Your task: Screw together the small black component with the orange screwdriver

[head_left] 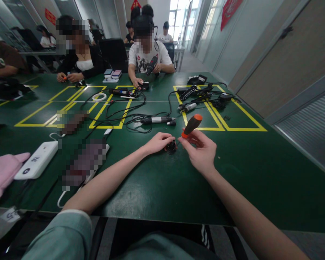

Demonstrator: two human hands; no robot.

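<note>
My right hand [202,148] is closed around a screwdriver with a black and orange handle [192,124], its tip angled down toward a small black round part [171,147] on the green table [162,187]. My left hand [159,141] pinches that black part and holds it against the table top. Both forearms reach in from the near edge.
Beyond my hands lie an electric screwdriver [155,120] with tangled black cables, more tools [189,93] in yellow-taped squares, a white power bank [38,160] and pink cloth [1,173] at left. Two people sit across the table, one holding a tool [151,65].
</note>
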